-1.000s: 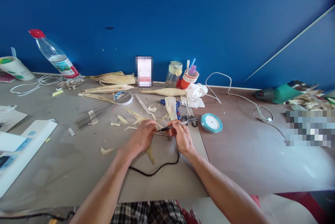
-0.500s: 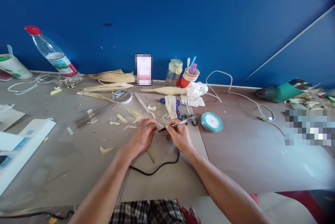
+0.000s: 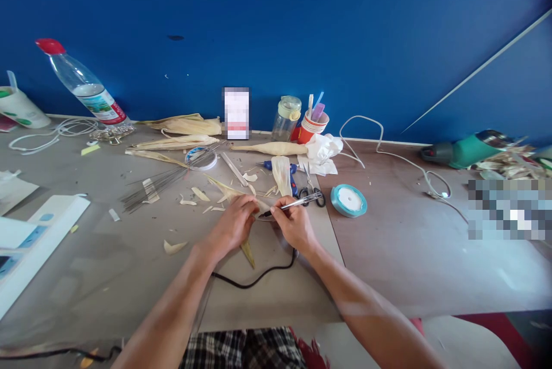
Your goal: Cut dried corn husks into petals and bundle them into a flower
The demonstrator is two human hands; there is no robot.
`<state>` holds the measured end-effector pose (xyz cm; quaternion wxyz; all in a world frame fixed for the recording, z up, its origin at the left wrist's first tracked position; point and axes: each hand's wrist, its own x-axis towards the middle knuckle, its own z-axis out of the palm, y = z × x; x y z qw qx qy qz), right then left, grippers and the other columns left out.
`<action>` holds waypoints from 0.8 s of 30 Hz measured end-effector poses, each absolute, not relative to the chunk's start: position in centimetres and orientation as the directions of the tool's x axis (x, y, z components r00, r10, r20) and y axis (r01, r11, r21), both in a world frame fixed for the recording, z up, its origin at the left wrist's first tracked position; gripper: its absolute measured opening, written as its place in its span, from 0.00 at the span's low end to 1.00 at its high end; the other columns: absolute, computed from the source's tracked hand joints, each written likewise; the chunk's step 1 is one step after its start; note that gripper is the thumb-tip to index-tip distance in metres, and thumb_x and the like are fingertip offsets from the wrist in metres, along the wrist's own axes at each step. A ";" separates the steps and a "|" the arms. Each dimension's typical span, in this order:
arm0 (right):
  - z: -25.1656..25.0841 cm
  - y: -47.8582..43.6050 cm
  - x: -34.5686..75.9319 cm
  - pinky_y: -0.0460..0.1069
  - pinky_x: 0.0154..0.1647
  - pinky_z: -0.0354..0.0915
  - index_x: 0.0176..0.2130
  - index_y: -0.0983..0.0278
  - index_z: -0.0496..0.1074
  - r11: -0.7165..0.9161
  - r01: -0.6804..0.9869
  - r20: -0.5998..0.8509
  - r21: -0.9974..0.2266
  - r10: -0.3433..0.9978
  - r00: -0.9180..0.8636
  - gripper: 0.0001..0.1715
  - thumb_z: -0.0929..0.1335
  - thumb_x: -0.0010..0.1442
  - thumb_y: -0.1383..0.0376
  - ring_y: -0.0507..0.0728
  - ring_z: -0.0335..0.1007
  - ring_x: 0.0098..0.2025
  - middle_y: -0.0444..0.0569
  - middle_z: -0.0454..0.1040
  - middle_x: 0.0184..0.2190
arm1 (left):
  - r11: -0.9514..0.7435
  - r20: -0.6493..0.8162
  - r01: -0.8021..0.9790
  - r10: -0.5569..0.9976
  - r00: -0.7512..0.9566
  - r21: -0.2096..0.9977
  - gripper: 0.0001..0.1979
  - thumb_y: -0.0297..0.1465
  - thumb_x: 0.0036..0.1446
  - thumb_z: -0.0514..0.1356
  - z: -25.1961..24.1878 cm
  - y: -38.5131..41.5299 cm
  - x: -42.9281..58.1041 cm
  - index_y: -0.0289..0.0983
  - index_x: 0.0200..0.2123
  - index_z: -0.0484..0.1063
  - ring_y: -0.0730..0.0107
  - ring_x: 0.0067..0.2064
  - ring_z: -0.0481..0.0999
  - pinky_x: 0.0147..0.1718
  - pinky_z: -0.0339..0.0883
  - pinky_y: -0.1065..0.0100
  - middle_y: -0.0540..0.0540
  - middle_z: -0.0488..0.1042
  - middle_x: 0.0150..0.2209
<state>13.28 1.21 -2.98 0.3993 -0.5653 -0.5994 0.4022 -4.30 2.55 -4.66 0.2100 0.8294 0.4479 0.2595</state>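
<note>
Pen (image 3: 297,201) in the right hand (image 3: 295,226), its tip at the husk (image 3: 264,207) between the hands.
The pen's long axis slants from its tip, just beside the left fingers, outward to the right and away; the right hand is nearer the pen, fingers closed in a pinch around it. The left hand (image 3: 235,222) is curled shut, gripping the husk's left side; its fingertips are partly hidden. Scissors (image 3: 319,198) lie beyond the right hand.

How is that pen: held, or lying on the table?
Held: the right grip has the pen slantwise, its dark end toward the husk.
</note>
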 end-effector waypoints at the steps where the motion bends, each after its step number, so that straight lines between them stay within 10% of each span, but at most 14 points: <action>1: -3.0 1.2 13.3 0.45 0.23 0.53 0.26 0.63 0.63 0.047 0.366 0.033 -0.930 0.999 -0.043 0.09 0.64 0.53 0.61 0.49 0.55 0.21 0.40 0.59 0.19 | -0.513 0.246 0.631 0.851 0.464 0.582 0.12 0.19 0.52 0.52 -4.7 2.5 -4.3 0.37 0.36 0.70 0.63 0.49 0.68 0.48 0.66 0.60 0.43 0.70 0.45; 24: -3.1 1.2 13.2 0.45 0.22 0.52 0.26 0.63 0.63 0.047 0.396 0.027 -0.917 0.998 -0.054 0.09 0.64 0.53 0.61 0.50 0.55 0.21 0.40 0.60 0.18 | -0.525 0.253 0.633 0.844 0.473 0.569 0.11 0.21 0.54 0.52 -5.0 2.6 -4.4 0.37 0.37 0.70 0.62 0.49 0.67 0.48 0.66 0.59 0.42 0.69 0.45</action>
